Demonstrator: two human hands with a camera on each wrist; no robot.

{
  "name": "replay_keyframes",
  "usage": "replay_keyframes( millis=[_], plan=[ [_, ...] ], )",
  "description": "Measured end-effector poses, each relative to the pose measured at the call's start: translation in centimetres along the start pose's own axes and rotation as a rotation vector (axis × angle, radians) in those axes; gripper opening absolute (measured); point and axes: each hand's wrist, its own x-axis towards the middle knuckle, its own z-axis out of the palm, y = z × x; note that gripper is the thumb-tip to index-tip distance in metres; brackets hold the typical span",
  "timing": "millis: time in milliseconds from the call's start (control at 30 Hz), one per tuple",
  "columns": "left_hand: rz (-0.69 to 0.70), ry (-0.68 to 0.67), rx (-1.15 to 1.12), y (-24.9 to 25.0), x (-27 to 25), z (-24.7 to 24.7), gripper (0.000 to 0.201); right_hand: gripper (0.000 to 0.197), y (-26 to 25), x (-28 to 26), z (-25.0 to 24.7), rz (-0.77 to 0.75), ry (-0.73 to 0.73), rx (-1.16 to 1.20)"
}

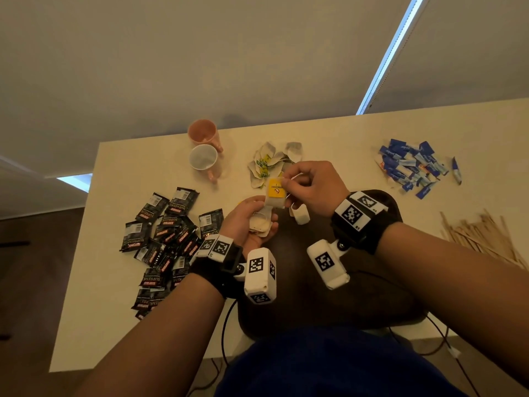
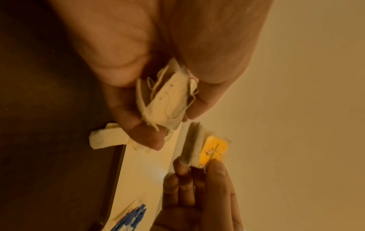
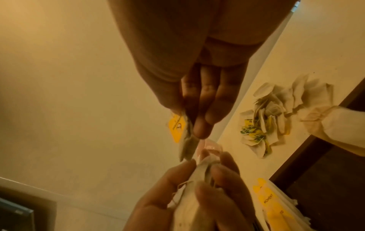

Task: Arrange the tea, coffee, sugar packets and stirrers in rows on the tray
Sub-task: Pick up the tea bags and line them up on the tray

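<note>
My right hand (image 1: pixel 286 183) pinches a tea bag with a yellow tag (image 1: pixel 276 193) above the far edge of the dark brown tray (image 1: pixel 315 299). Just below it my left hand (image 1: pixel 253 222) holds a small stack of white tea bags (image 1: pixel 261 224) in its curled fingers. In the left wrist view the stack (image 2: pixel 168 100) sits between thumb and fingers. The right wrist view shows the tagged tea bag (image 3: pixel 185 140) hanging from the fingertips. One tea bag (image 1: pixel 300 214) lies on the tray. Loose tea bags (image 1: pixel 269 164) are piled beyond the hands.
Black coffee sachets (image 1: pixel 169 233) are scattered at the left of the table. Blue sugar packets (image 1: pixel 412 167) lie at the far right, wooden stirrers (image 1: pixel 483 239) nearer at the right edge. Two cups (image 1: pixel 203 150) stand at the far left.
</note>
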Motion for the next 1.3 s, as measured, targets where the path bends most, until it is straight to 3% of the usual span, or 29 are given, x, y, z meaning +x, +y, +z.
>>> replay_keyframes(
  millis=[267,467,667,800,933,1067,1200,1300],
  plan=[
    [-0.009,0.114,0.020,0.6,1.1,-3.4,0.010,0.008,3.3,1.2,1.3,0.188,0.015,-0.120],
    [-0.045,0.188,0.004,0.4,1.5,-6.2,0.007,0.009,5.8,1.4,4.6,0.399,-0.232,-0.165],
    [-0.069,0.212,0.000,0.5,2.3,-7.9,0.020,0.005,7.7,1.5,8.7,0.463,-0.432,-0.298],
    [-0.079,0.210,-0.017,0.8,2.5,-8.5,0.033,0.010,8.4,2.3,10.2,0.416,-0.394,-0.430],
    [-0.052,0.195,-0.042,0.9,2.5,-8.7,0.012,0.010,8.8,2.9,11.0,0.370,-0.277,-0.498],
    [-0.047,0.200,-0.047,1.0,2.3,-8.7,0.008,0.013,9.0,3.2,11.5,0.353,-0.194,-0.521],
    [-0.045,0.204,-0.047,0.9,2.3,-8.6,0.009,0.021,9.5,3.1,11.4,0.459,-0.216,-0.504],
    [-0.048,0.204,-0.052,0.8,2.5,-8.5,0.010,0.016,9.8,2.9,11.2,0.547,-0.280,-0.472]
  ],
)
